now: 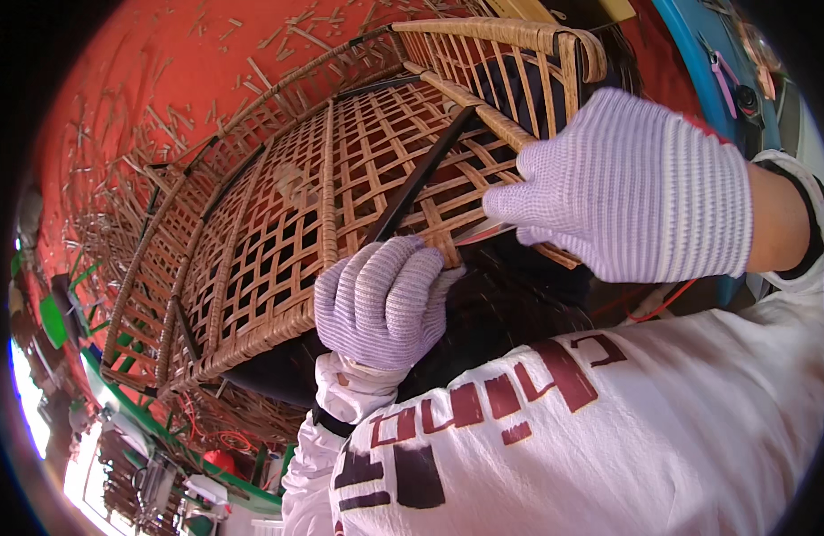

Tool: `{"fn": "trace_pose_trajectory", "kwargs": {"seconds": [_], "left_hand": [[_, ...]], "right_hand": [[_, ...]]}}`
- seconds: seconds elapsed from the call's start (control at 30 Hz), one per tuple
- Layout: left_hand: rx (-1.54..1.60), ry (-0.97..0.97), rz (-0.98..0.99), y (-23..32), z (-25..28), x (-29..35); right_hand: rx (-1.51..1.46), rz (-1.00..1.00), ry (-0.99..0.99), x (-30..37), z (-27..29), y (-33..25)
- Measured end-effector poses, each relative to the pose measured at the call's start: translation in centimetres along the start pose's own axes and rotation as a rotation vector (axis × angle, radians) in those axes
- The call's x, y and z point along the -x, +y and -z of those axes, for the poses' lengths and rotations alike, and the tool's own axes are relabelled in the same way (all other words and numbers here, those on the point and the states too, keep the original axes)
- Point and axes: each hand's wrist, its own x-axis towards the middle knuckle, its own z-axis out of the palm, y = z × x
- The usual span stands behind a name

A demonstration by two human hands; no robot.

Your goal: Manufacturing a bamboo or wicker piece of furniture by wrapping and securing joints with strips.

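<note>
Across my lap lies a large woven rattan frame (329, 192) with a lattice panel, wrapped edges and a raised slatted side. My left hand (380, 302), in a striped purple-white glove, is closed over its near edge, around the end of a rattan strip (444, 247). In a matching glove, my right hand (599, 188) is closed just right of that strip. A thin, shiny blade-like piece (485, 235) runs from its fingers toward my left hand; its handle end is hidden. A dark flat bar (425, 179) crosses the lattice between my hands.
Cut rattan scraps (171, 125) litter the red floor (206, 40) beyond the frame. A blue surface (698, 54) at the upper right carries pink-handled scissors (723, 80). Green-edged clutter and a small red object (220, 460) are at the lower left.
</note>
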Motion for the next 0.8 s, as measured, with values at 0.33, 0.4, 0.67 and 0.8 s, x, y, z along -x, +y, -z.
{"fn": "trace_pose_trajectory", "kwargs": {"seconds": [0.33,0.4,0.67,0.8], "left_hand": [[0.003,0.065,-0.057,-0.8,-0.7,-0.9],[-0.001,0.078,-0.061,-1.1,-0.7,-1.3],[-0.132,0.022,-0.094,-2.5,-0.5,-4.6],[-0.093,-0.031,-0.071,-2.2,0.7,-6.8]], "right_hand": [[-0.322,-0.087,0.351,0.8,-2.3,0.1],[-0.201,0.084,0.447,0.8,-2.2,1.1],[0.246,-0.224,0.418,1.8,0.0,-1.2],[0.358,-0.293,0.427,3.2,2.7,-2.1]]}}
